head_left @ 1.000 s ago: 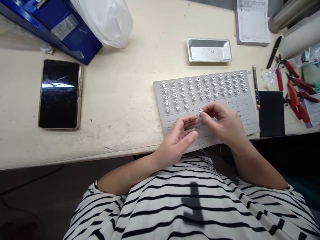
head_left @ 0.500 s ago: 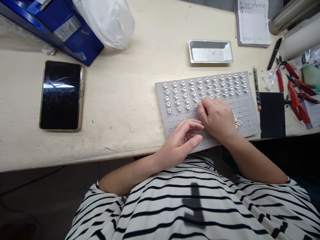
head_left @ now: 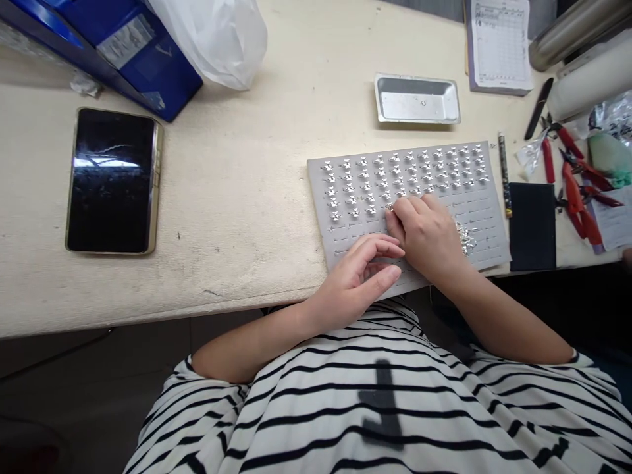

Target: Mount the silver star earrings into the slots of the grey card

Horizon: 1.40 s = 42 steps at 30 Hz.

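Observation:
A grey slotted foam board (head_left: 316,191) lies near the table's front edge, with rows of small silver rings (head_left: 364,185) standing in its upper slots. My right hand (head_left: 428,234) is closed in a pinch over the board, its fingertips on a silver ring (head_left: 389,207) at the end of a partly filled row. The fingers hide most of that ring. To the right of this hand, a loose pile of rings (head_left: 467,238) rests on the board. My left hand (head_left: 363,276) lies over the board's lower left part, fingers loosely curved and apart, holding nothing.
A shallow metal tray (head_left: 417,100) stands behind the board. Off to the left are a phone (head_left: 113,181), a blue bin (head_left: 148,59) and a white plastic bag (head_left: 222,46). On the right lie a black pad (head_left: 532,227), a pen (head_left: 504,174), red-handled pliers (head_left: 575,201) and a form pad (head_left: 501,46).
My right hand has shifted slightly left, and a bit of the ring at its fingertips shows now. My left hand stays put. The whole view has moved a little.

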Each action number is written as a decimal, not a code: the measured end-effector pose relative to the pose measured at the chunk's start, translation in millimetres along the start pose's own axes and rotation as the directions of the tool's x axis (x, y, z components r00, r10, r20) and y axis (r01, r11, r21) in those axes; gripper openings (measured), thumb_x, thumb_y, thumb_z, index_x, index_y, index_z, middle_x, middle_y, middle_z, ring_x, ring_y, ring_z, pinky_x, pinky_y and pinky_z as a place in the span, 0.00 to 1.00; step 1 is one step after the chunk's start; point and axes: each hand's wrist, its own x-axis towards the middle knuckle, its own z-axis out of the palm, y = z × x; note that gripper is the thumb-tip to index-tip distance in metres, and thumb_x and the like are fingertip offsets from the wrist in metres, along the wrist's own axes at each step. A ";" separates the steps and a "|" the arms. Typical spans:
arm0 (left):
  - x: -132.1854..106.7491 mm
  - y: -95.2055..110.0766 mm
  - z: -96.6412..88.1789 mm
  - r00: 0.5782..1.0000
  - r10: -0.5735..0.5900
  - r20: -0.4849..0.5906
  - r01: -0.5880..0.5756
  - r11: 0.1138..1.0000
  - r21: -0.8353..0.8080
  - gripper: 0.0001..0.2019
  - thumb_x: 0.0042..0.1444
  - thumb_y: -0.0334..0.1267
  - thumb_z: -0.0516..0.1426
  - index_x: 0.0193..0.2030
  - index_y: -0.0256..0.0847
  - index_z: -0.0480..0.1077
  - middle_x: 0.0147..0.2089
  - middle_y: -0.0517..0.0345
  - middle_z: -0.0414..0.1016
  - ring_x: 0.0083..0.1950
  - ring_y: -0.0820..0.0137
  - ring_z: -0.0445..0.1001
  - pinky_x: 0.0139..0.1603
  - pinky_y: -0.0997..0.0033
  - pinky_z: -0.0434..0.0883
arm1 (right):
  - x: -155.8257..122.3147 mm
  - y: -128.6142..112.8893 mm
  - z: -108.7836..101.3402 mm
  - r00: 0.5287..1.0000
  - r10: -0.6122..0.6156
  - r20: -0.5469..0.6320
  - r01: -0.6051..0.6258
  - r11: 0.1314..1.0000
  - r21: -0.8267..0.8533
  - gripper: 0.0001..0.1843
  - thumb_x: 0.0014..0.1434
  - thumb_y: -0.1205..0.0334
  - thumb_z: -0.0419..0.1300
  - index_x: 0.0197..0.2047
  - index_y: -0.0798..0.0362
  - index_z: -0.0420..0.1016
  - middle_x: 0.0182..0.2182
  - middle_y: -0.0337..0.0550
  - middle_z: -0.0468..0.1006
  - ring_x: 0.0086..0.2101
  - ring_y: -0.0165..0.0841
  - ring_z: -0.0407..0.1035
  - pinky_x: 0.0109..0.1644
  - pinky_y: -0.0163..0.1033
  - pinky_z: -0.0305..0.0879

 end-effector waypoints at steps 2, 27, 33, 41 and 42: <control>0.3 -0.8 -0.2 1.000 0.011 0.002 -0.011 1.000 0.003 0.11 0.69 0.45 0.59 0.53 0.44 0.74 0.63 0.48 0.68 0.65 0.61 0.69 0.67 0.59 0.70 | 0.1 -1.0 -1.0 1.000 -0.004 0.004 0.004 1.000 -0.019 0.18 0.74 0.61 0.46 0.32 0.48 0.67 0.27 0.45 0.72 0.33 0.39 0.62 0.37 0.45 0.55; 0.9 0.5 -1.6 0.999 0.017 0.033 -0.018 0.999 0.043 0.12 0.70 0.44 0.58 0.55 0.42 0.73 0.63 0.46 0.67 0.66 0.60 0.68 0.66 0.60 0.71 | 1.1 17.5 -16.5 0.993 0.068 0.101 -0.112 0.833 0.542 0.03 0.68 0.62 0.59 0.45 0.44 0.72 0.41 0.43 0.80 0.41 0.40 0.75 0.47 0.49 0.72; 0.9 1.0 -1.8 1.000 0.006 0.030 -0.007 0.999 0.054 0.12 0.71 0.43 0.57 0.55 0.41 0.73 0.62 0.46 0.67 0.66 0.61 0.68 0.66 0.59 0.71 | 2.5 18.8 -4.9 0.999 -0.009 -0.039 0.025 0.896 0.444 0.06 0.70 0.64 0.58 0.46 0.44 0.74 0.39 0.42 0.82 0.40 0.38 0.76 0.43 0.47 0.73; 1.3 1.2 -1.5 1.000 -0.002 0.028 0.001 0.998 0.057 0.12 0.70 0.44 0.58 0.54 0.42 0.72 0.61 0.46 0.67 0.65 0.61 0.69 0.66 0.60 0.71 | -4.4 17.2 4.9 0.968 -0.156 -0.199 0.192 0.966 0.175 0.11 0.67 0.74 0.56 0.44 0.48 0.73 0.42 0.45 0.80 0.41 0.37 0.72 0.44 0.44 0.71; 1.4 1.2 -1.5 1.000 -0.002 0.028 0.001 0.998 0.057 0.12 0.70 0.44 0.58 0.54 0.42 0.72 0.61 0.47 0.67 0.65 0.61 0.69 0.66 0.60 0.71 | -5.2 16.8 5.9 0.962 -0.176 -0.208 0.209 0.967 0.147 0.11 0.66 0.75 0.55 0.44 0.49 0.73 0.42 0.45 0.79 0.40 0.37 0.71 0.43 0.43 0.71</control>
